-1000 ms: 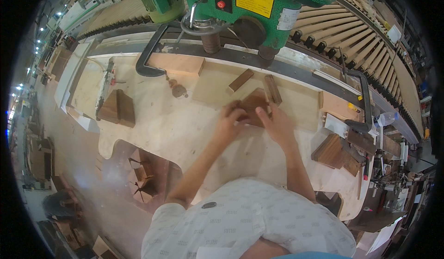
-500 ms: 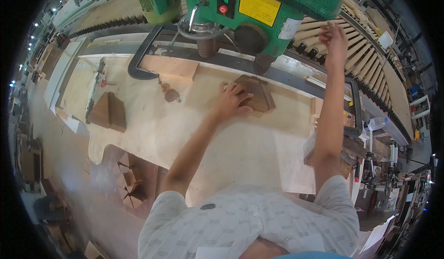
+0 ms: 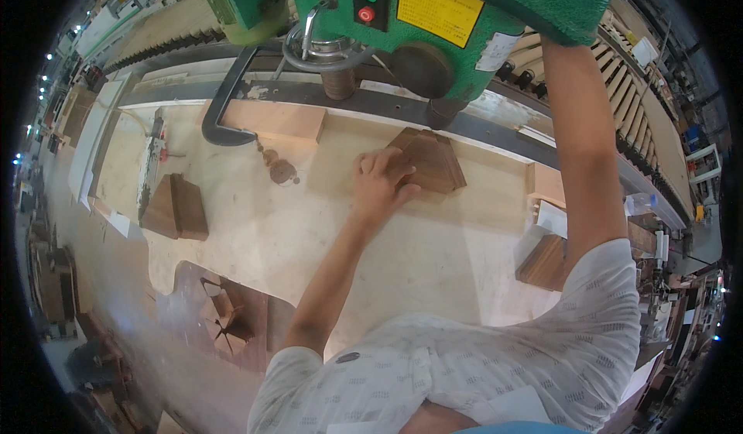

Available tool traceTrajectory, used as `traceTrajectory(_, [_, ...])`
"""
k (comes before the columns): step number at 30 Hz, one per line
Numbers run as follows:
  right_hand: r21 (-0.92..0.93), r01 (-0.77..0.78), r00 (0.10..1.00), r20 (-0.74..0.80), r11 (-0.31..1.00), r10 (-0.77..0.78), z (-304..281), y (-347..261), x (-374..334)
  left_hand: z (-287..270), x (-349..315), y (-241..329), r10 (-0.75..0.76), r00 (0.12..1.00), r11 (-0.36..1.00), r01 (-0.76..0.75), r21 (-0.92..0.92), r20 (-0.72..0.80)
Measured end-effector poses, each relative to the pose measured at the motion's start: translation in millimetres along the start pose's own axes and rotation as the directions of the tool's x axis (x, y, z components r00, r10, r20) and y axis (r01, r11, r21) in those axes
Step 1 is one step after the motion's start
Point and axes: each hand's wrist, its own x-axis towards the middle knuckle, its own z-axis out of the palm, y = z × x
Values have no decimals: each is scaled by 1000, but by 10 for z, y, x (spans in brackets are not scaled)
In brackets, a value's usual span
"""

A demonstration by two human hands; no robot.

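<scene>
A dark brown wooden block (image 3: 437, 157) with angled sides lies on the pale board (image 3: 309, 202), against its back strip. My left hand (image 3: 377, 182) is closed over the block's left end, fingers bent on top and thumb along the near side. Above the block stands a green drill press (image 3: 503, 8) with a red and a green button; its dark lower end (image 3: 445, 113) is just behind the block. My right forearm (image 3: 584, 116) reaches up at the right and passes behind the green housing, which hides my right hand.
A black clamp (image 3: 220, 116) grips the board beside a light wood piece (image 3: 290, 120). Another dark block (image 3: 176, 208) stands at the left, and a few dark blocks (image 3: 544, 262) lie at the right. More wooden pieces (image 3: 228, 314) sit below the board's front edge.
My right arm has reached farther forward, so the hand is now hidden behind the machine's housing. My left hand has shifted slightly left on the block. The view has tilted a little.
</scene>
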Motion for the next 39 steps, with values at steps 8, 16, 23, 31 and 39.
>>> traceTrajectory(8, [-27,161,986,-44,987,-162,-238,-27,-147,-11,-83,30,-170,982,982,176,65,-85])
traceTrajectory(16, [-163,-141,884,-465,976,50,-1093,47,-1143,-34,-21,55,-142,990,988,143,62,-23])
traceTrajectory(23, [-49,-601,730,-441,797,523,-759,1296,-1928,-240,5,-35,-244,956,965,256,-57,162])
traceTrajectory(31, [-135,-832,549,-57,539,834,-640,2789,-1779,-270,-196,-387,-288,954,957,282,74,82])
traceTrajectory(39, [-148,-712,692,18,686,722,-81,2504,-1797,-337,-131,-154,-177,972,980,189,-62,153])
